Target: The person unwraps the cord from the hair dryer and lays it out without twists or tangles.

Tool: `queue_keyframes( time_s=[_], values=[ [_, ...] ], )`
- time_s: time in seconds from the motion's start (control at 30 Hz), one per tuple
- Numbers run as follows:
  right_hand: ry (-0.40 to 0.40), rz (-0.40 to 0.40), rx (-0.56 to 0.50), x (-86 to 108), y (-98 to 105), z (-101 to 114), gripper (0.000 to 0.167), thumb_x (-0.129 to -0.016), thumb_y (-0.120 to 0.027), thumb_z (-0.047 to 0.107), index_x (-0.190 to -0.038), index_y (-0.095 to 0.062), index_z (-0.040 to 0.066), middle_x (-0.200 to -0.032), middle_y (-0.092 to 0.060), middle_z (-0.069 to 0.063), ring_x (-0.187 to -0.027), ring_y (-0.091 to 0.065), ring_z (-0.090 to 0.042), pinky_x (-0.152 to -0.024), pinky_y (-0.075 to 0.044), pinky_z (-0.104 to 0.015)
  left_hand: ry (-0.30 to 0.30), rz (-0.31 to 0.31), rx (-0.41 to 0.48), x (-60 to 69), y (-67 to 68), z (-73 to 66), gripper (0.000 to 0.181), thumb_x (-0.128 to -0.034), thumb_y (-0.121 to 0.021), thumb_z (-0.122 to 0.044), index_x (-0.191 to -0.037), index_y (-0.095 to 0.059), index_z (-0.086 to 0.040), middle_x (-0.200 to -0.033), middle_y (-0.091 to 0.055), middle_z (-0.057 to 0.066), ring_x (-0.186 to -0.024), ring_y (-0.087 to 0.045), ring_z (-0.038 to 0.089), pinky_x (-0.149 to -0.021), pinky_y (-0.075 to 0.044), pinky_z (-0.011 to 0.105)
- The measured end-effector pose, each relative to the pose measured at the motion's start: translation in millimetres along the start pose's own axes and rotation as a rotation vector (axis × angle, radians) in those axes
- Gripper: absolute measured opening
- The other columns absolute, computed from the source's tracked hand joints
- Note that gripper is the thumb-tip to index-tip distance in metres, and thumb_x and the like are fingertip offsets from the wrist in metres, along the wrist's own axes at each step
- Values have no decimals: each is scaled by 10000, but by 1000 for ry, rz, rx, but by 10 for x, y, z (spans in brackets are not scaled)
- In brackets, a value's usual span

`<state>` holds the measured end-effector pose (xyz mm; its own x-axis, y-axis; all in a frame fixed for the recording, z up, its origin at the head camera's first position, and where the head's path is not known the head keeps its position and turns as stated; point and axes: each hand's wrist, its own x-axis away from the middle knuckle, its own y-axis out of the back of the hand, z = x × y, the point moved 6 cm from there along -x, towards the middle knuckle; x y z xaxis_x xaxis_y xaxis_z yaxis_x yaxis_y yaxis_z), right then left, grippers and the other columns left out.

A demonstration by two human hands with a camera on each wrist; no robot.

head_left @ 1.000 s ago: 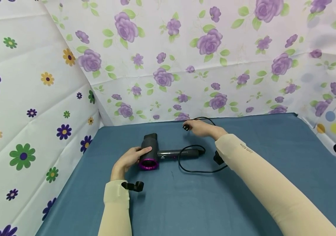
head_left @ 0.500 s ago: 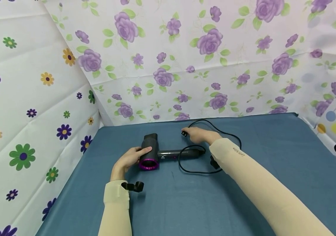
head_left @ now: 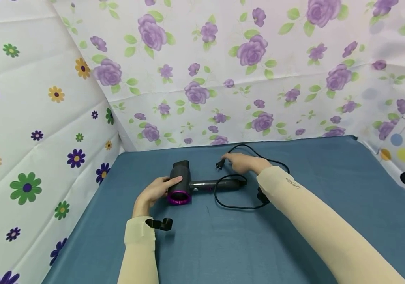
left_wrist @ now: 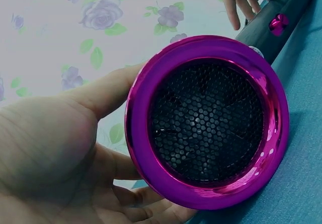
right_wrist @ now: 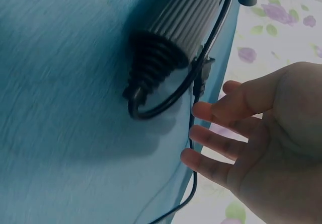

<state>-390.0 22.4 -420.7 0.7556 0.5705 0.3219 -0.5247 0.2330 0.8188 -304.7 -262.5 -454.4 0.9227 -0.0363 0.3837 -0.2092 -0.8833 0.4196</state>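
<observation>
A dark grey hair dryer (head_left: 180,170) with a magenta ring (left_wrist: 138,128) lies on the blue cloth, its handle (head_left: 224,184) pointing right. My left hand (head_left: 156,190) grips the dryer's head, thumb on top and fingers curled round the far side in the left wrist view. The black plug (head_left: 220,164) lies beyond the handle, prongs toward the left. Just right of it, my right hand (head_left: 243,162) hovers with relaxed fingers; the right wrist view shows nothing in them. The black cord (head_left: 243,208) loops across the handle's end and round behind the right hand.
A blue cloth (head_left: 202,248) covers the table. Flowered sheets stand along the back (head_left: 231,98) and the left side (head_left: 42,154). A black camera mount (head_left: 160,224) sits on the left wrist.
My right hand has let go of the plug, which has come down on the cloth slightly left and nearer. More cord now lies behind the hand. The left hand has not moved.
</observation>
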Motion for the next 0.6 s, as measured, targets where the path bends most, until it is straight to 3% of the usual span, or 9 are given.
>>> queue_keyframes(
  time_s=[0.07,0.13,0.3,0.43,0.5,0.6],
  values=[
    [-2,-3,0,15,27,-32,685,-992,-237,-141,-1637,-314,79,-1655,-306,-237,-1509,-338,-395,-1014,-409,-486,-6,-6,-8,3,4,-21,1014,-973,-653,-601,-1624,-236,55,-1568,-423,266,-1295,-543,349,-1173,-379,532],
    [4,-9,5,31,53,-57,676,-986,-236,-146,-1622,-341,59,-1644,-321,-246,-1496,-362,-396,-1049,-424,-479,-14,-20,-11,8,17,-48,1016,-969,-659,-601,-1629,-235,45,-1565,-427,262,-1265,-548,342,-1171,-377,532],
    [38,-19,10,93,111,-117,657,-982,-249,-149,-1587,-410,53,-1594,-384,-271,-1467,-397,-412,-1003,-443,-476,-69,-71,-27,42,72,-141,969,-998,-638,-568,-1646,-208,11,-1633,-320,269,-1404,-460,418,-1201,-320,569],
    [89,-49,-21,199,192,-106,606,-1016,-296,-125,-1563,-459,81,-1559,-423,-274,-1448,-413,-422,-968,-442,-505,-195,-191,-40,140,185,-292,785,-1056,-593,-474,-1644,-288,-54,-1597,-373,237,-1457,-392,415,-1186,-323,596],
    [127,-80,-35,275,258,-81,560,-1033,-339,-99,-1541,-490,83,-1537,-449,-271,-1431,-433,-430,-1022,-455,-536,-270,-260,-32,207,246,-404,673,-1075,-580,-425,-1624,-366,-100,-1534,-453,203,-1432,-428,385,-1159,-352,598],
    [177,-141,-56,400,378,-75,501,-1042,-392,-71,-1500,-537,72,-1488,-505,-264,-1397,-470,-434,-1061,-453,-574,-359,-317,-27,290,295,-607,557,-1088,-566,-397,-1582,-465,-161,-1486,-520,162,-1388,-487,352,-1131,-385,592]
  ],
)
